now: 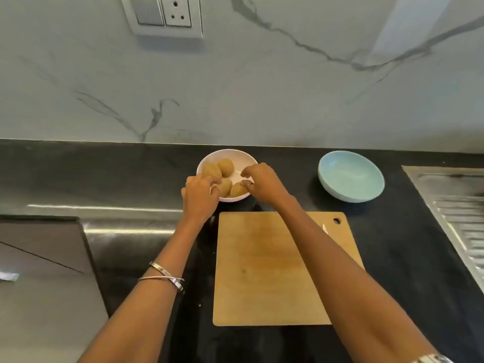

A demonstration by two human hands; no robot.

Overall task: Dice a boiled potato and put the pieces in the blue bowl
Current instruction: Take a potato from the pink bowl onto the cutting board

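Both hands are at the white bowl [237, 155] at the back of the dark worktop [408, 258]. The bowl holds four whole boiled potatoes [225, 166], skins unbroken.

The left hand [200, 196] sits at the bowl's near-left rim, fingers curled inward against the rim or the nearest potato; which of the two cannot be determined, nor whether it actually grips. The right hand [262, 183] reaches in from the right, thumb and fingers bent and drawing together over the near-right potato [237, 189]. The fingertips appear to touch it, but a closed pinch is not confirmed.

The blue bowl [351, 175] stands empty, well to the right of the white bowl. The wooden cutting board [262, 271] lies bare just in front of both. A pale sliver [324, 228] beside the right forearm, near the board's hanging hole, may be a knife tip; too little shows to say.

Assessment: the step in hand is selecting one potato; nothing is cut yet.

Recommendation: steady the bowl with the left hand so it does not slide. Take the potato across its widest part with fingers spread and pressure light, as boiled flesh is likely soft and may crush or split. Lift clear of its neighbours before drawing it back, then set it at the board's centre on its flattest side so it does not roll.
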